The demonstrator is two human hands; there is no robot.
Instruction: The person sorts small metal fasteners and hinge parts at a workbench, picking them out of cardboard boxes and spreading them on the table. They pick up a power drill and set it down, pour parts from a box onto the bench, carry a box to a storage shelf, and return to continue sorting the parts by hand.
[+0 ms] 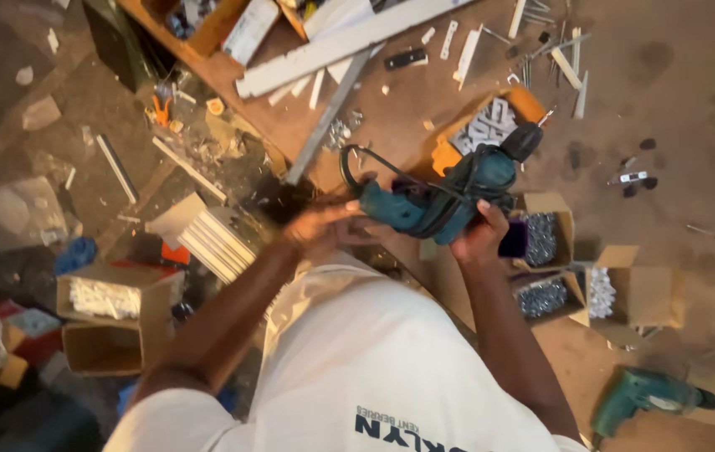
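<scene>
A teal power drill [449,197] sits at the centre of the frame, held above the brown worktop [675,109] with its black cord [374,163] looped around the body. The right hand [481,234] is clenched around the drill's rear end from below, thumb up against the casing. The left hand [324,224] is at the drill's front end, blurred, so I cannot tell whether it grips the nose or only touches it.

Just behind the drill, an orange box [491,125] holds pale small parts. To the right of the right hand, open cardboard boxes [554,243] are filled with silvery screws, and another box [625,293] beside them holds white pieces. A second teal drill [650,393] lies on the worktop at the lower right.

At the top of the frame a long white strip [340,46] lies slanted, with loose white pieces and screws scattered to its right. On the floor at the left stand a cardboard box [115,314] with white contents and a stack of white slats [215,243], among debris.
</scene>
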